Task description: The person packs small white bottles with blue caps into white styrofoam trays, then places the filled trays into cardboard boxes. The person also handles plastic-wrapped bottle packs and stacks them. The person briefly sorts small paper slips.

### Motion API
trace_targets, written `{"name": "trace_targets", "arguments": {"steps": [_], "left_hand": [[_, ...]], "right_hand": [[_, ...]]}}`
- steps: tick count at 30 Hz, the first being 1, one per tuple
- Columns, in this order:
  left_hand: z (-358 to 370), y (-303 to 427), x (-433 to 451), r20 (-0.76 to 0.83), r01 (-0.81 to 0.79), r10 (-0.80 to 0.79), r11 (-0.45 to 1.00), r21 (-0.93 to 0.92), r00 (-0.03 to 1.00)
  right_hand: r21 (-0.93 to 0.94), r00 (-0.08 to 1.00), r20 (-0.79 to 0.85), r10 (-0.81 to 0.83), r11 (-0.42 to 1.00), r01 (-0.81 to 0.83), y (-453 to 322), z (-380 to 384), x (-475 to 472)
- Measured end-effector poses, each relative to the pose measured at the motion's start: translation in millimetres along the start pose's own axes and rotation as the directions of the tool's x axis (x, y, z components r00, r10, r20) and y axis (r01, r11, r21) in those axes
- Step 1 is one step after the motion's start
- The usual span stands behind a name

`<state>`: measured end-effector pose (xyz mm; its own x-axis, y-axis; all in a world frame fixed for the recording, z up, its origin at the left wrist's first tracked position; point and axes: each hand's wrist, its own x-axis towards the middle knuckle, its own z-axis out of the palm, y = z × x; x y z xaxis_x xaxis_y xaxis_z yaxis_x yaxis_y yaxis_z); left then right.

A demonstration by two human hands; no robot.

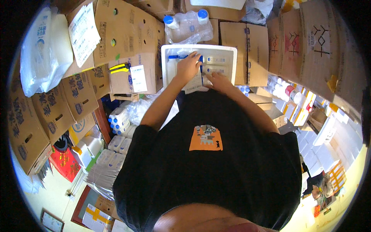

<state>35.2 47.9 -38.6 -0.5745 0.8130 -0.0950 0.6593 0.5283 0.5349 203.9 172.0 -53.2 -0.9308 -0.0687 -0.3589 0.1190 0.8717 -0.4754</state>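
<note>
Before me stands a white foam box [234, 66] with white and clear bottles or packs inside. On its left side is a white container [172, 68] with a blue part along its top. My left hand [189, 66] reaches over the contents, fingertips by another blue part near the middle. Lower right, my right hand [219, 81] is at the near edge of a clear pack [216, 70] bearing blue print. A printed paper sheet [193, 84] hangs between my hands at the box's near side. Whether either hand grips anything is hidden.
Behind the box sit clear jugs [189, 27] with blue caps, wrapped in plastic. At left, a yellow utility knife [119, 68] and a printed sheet [139, 78] rest on a carton [150, 65]. Stacked cartons [313, 37] rise at right. Bottle packs [118, 120] stand lower left.
</note>
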Motion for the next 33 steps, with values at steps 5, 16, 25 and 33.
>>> {"name": "trace_targets", "arguments": {"steps": [5, 16, 25, 33], "left_hand": [[-42.1, -31.8, 7.3, -0.293, 0.032, -0.303, 0.743, -0.669, 0.907], [4.9, -56.8, 153.1, -0.657, 0.323, -0.582, 0.813, -0.484, 0.479], [-15.1, -77.8, 148.5, -0.551, 0.502, -0.681, 0.73, -0.463, 0.482], [-77.9, -60.2, 111.6, -0.331, 0.33, -0.266, 0.931, 0.153, 0.905]], "right_hand": [[0.352, 0.947, -0.227, 0.226, 0.926, -0.136, 14.8, -55.0, 40.9], [-0.435, 0.933, -0.355, -0.068, 0.895, -0.1, 62.8, -143.7, 210.5], [-0.512, 0.914, -0.338, -0.225, 0.859, 0.022, 46.1, -132.7, 203.8], [-0.689, 0.828, -0.4, -0.394, 0.725, 0.012, 42.6, -138.8, 180.1]]}}
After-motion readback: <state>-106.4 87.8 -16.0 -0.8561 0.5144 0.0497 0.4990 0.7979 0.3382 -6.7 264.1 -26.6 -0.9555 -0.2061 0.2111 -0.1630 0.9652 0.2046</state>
